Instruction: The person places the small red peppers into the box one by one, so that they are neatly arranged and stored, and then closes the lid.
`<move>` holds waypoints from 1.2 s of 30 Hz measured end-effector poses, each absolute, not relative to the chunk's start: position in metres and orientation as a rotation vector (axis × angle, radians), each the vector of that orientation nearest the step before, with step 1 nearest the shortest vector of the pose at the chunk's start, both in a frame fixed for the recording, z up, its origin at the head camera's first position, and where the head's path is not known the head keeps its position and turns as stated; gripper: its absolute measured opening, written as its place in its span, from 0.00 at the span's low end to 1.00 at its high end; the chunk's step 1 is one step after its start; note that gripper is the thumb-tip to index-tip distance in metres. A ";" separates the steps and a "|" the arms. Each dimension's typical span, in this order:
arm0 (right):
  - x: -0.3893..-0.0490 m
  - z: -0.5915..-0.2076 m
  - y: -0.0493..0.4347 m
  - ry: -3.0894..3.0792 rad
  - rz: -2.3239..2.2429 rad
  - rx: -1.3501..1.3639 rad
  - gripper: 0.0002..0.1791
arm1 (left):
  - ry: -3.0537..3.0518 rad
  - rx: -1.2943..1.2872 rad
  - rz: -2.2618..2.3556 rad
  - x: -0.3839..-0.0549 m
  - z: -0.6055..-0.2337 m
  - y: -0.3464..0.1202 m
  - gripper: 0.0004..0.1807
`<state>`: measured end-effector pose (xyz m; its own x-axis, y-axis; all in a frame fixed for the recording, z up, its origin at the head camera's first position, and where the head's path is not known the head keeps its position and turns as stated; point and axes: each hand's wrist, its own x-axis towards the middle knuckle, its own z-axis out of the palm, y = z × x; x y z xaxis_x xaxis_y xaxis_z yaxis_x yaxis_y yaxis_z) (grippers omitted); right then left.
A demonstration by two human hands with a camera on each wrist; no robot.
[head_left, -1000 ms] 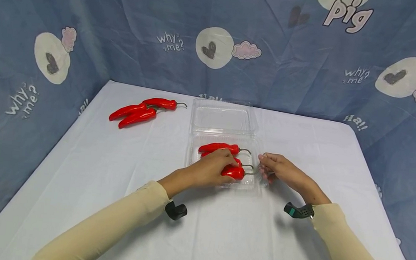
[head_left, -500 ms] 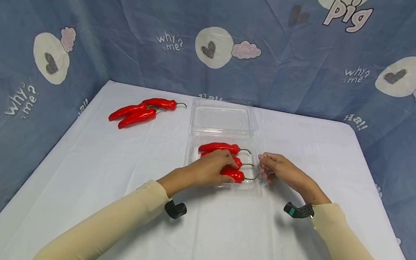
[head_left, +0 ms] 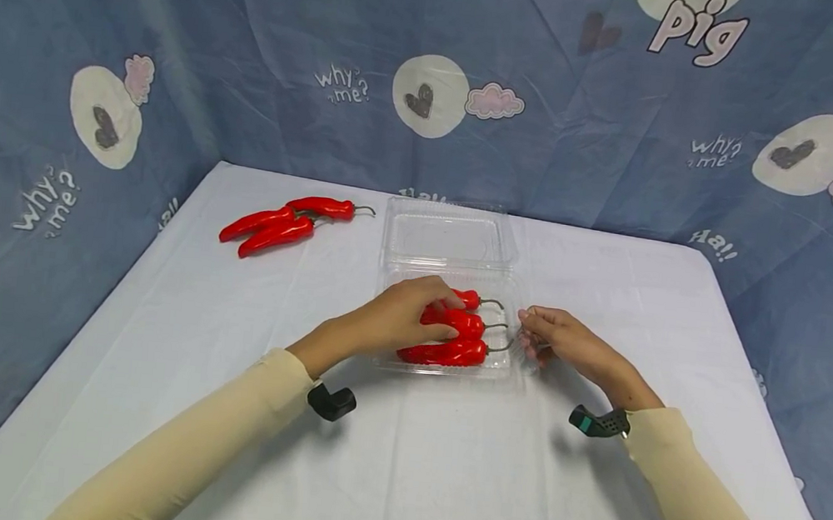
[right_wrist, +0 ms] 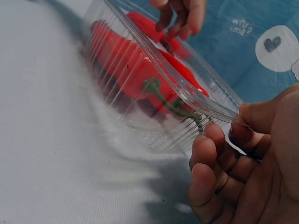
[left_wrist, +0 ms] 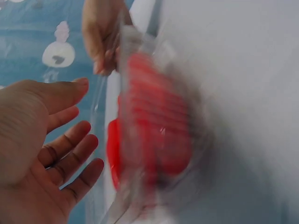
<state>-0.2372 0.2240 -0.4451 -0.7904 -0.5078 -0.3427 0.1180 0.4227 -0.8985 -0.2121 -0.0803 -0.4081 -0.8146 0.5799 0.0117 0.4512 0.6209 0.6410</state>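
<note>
Red chili peppers lie side by side in the base of a clear plastic clamshell container [head_left: 507, 287]: a front pepper [head_left: 456, 353], a middle pepper [head_left: 461, 323] and a back pepper [head_left: 468, 298]. My left hand [head_left: 397, 318] is over their left ends and partly hides them. In the left wrist view its fingers [left_wrist: 77, 149] are loosely bent, apart from the peppers, with nothing between them. My right hand [head_left: 567, 341] pinches the container's right rim [right_wrist: 219, 111] between thumb and forefinger, near the green stems.
The container's clear lid [head_left: 449, 238] lies folded back behind the base. Several more red peppers [head_left: 276, 236] lie at the back left of the white-covered table [head_left: 455, 481]. A blue printed cloth [head_left: 286, 130] stands behind the table.
My left hand has let go of the front pepper and moved left and slightly back. That pepper now lies flat at the container's front side. My right hand has stayed on the rim.
</note>
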 end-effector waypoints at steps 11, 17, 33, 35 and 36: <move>-0.237 -0.444 0.223 2.092 -1.391 -0.327 0.21 | 2.769 0.726 1.066 -0.233 -0.387 -0.133 0.25; -0.238 -0.445 0.223 2.102 -1.383 -0.311 0.20 | 2.862 0.624 1.034 -0.247 -0.389 -0.164 0.27; -0.238 -0.447 0.224 2.089 -1.394 -0.306 0.19 | 2.940 0.322 1.018 -0.274 -0.416 -0.240 0.32; -0.238 -0.446 0.224 2.090 -1.392 -0.310 0.19 | 2.949 0.284 1.009 -0.277 -0.419 -0.249 0.32; -0.238 -0.446 0.224 2.090 -1.392 -0.311 0.19 | 2.953 0.269 1.008 -0.279 -0.421 -0.253 0.31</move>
<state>-0.2380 0.2238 -0.4462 -0.7916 -0.5001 -0.3512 0.1311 0.4224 -0.8969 -0.2786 -0.2528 -0.4207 -0.9851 0.1655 0.0459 0.1590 0.7779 0.6079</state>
